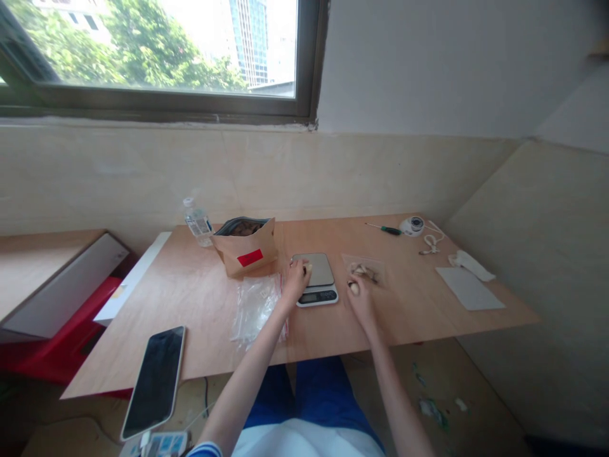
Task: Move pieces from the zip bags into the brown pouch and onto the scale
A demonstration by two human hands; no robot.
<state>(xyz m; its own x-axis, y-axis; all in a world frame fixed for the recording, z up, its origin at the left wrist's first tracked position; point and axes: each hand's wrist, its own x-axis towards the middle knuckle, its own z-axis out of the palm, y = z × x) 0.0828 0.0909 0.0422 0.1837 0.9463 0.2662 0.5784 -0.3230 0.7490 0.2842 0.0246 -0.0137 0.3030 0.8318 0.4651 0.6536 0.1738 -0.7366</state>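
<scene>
My left hand (295, 279) is over the left part of the kitchen scale (321, 266), its fingers closed on a small pale piece. The scale has a grey top plate and a dark display in front. Right of it, my right hand (362, 301) is closed around a small pale rounded piece (353, 287); its exact kind is too small to tell. Just beyond that hand lies a small clear bag (378, 263) with pale and brownish dried pieces (365, 272) on or in it. Flat clear zip bags (257, 304) lie below my left forearm.
An open brown paper pouch (247, 247) with dark contents and a water bottle (198, 222) stand at the back left. A tablet (157, 374) overhangs the front left edge. At the right are a screwdriver (387, 230), a white camera (412, 226) and a white sheet (469, 289).
</scene>
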